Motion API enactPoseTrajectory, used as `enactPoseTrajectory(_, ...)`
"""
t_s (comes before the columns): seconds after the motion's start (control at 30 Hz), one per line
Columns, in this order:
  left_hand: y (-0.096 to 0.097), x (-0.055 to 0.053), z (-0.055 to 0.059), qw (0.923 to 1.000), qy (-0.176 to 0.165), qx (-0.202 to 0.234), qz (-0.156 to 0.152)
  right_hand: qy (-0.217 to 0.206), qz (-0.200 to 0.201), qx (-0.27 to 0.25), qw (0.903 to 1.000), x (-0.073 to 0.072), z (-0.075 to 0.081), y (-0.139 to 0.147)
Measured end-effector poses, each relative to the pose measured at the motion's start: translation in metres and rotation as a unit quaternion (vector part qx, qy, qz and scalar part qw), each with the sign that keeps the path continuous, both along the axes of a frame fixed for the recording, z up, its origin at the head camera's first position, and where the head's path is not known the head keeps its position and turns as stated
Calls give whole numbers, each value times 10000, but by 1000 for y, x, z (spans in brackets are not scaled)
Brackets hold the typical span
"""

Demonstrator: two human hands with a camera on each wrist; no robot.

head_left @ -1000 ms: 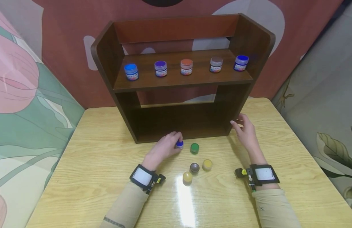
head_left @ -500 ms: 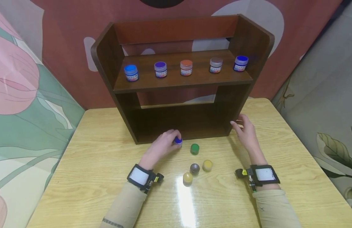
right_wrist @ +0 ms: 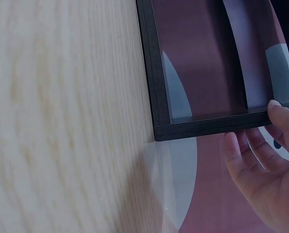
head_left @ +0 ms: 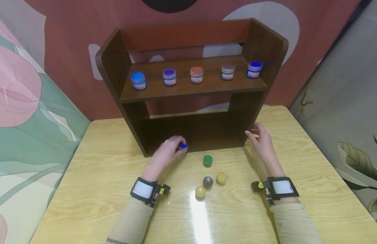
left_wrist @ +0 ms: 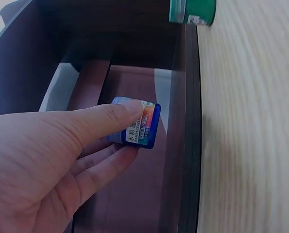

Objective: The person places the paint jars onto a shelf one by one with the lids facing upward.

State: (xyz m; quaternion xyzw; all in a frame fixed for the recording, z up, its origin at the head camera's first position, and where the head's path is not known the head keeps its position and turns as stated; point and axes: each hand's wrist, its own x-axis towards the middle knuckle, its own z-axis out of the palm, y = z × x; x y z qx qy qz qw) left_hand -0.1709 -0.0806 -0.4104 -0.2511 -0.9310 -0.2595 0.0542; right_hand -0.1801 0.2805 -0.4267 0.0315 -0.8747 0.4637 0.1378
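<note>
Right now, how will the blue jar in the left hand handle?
The blue jar looks stiff: no visible denting where the left hand pinches it. Its smooth-looking, curved side may be slippery. Being round, it would likely roll on its side, though its squat build should resist tipping when upright.

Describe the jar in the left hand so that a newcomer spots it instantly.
Find the dark brown two-level shelf standing on the wooden table. Near the front of its lower level, slightly left of middle, the left hand pinches a small blue jar. A similar deep-blue jar stands far right on the upper level; this one alone is held.
</note>
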Motion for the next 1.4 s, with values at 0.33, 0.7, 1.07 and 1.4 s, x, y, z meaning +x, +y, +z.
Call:
enactPoseTrajectory(0.33, -16, -1, 0, 9990, 142, -24, 414, 16, 49, -22, 10000, 1, -3, -3)
enactPoseTrajectory(0.7, -30, -6, -2, 9947, 390, 118, 941, -36, 39, -47, 10000, 2, -3, -1)
enactPoseTrajectory(1.07, -41, -15, -3, 9865, 606, 281, 1498, 15, 3, -49, 10000, 1, -1, 0)
enactPoseTrajectory(1.4, -45, -17, -10, 9787, 1078, 360, 1708, 106, 20, -21, 9999, 1, -2, 0)
